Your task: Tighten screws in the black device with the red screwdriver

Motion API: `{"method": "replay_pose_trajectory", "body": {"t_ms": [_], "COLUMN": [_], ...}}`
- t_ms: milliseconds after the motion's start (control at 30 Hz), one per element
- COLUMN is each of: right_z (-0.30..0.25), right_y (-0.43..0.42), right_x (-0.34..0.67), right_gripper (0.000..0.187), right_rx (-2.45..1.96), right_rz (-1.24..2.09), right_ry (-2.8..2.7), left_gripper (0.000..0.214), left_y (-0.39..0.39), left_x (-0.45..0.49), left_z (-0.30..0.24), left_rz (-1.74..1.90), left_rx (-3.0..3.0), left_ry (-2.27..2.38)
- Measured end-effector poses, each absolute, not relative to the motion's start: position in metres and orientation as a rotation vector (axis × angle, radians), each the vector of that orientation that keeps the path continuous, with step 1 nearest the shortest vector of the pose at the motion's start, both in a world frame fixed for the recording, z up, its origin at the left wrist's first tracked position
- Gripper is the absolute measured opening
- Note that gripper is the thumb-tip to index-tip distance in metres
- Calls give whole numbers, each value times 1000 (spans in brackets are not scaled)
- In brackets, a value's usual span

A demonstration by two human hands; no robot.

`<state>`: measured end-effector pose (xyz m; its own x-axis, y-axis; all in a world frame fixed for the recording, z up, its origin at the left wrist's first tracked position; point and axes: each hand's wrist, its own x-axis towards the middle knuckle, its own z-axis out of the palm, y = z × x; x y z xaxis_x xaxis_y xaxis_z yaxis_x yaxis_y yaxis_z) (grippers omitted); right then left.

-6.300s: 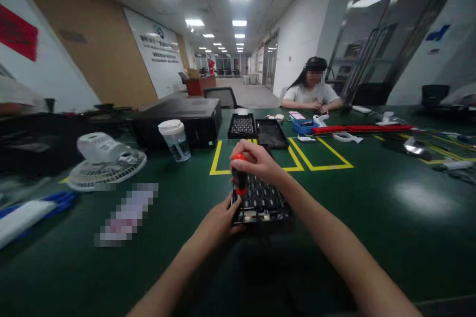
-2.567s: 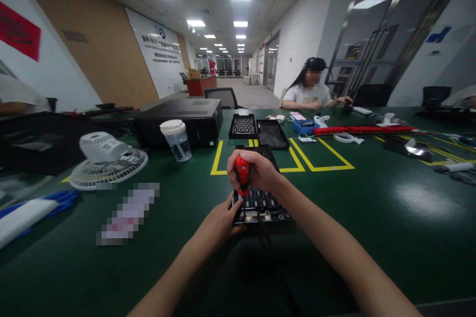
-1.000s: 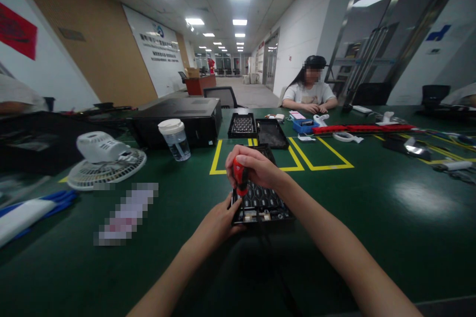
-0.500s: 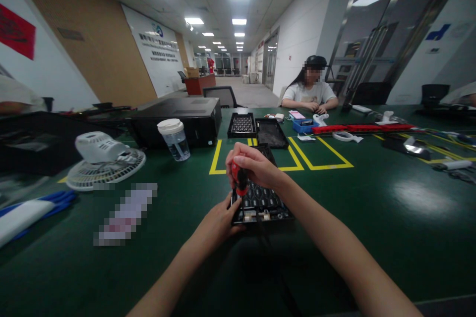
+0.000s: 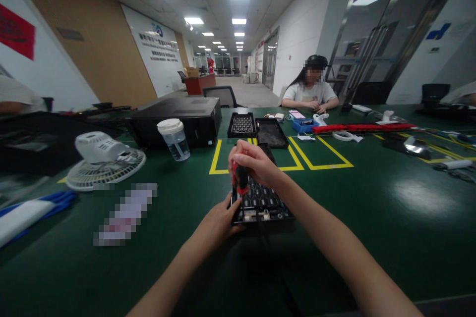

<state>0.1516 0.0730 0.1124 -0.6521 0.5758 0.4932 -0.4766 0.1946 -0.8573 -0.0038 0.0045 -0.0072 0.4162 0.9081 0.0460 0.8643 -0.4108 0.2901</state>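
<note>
My right hand [image 5: 256,161] wrapped round the screwdriver [image 5: 242,178], I clasp the near left corner of the case [image 5: 262,197] on the table [image 5: 364,208] with my left hand [image 5: 222,218], judging it stiff, probably weighty, best held by its sides.

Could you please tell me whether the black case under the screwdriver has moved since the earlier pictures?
No, not visibly: relative to the yellow tape, the black case sits in the same place, the left hand at its edge.
</note>
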Motion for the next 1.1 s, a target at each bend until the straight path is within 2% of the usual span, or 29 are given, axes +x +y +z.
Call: {"method": "replay_pose_trajectory", "body": {"t_ms": [800,1100], "right_z": [116,114], "right_y": [68,66], "right_x": [149,149], "right_gripper": [35,32], "right_rx": [-319,-349], "right_rz": [1329,1259], "right_ry": [-1659,-1690], "left_gripper": [67,68], "left_y": [3,4], "left_x": [-5,-4], "left_z": [-6,-5], "left_rz": [256,257], "left_rx": [2434,2445], "left_ry": [1587,1587]}}
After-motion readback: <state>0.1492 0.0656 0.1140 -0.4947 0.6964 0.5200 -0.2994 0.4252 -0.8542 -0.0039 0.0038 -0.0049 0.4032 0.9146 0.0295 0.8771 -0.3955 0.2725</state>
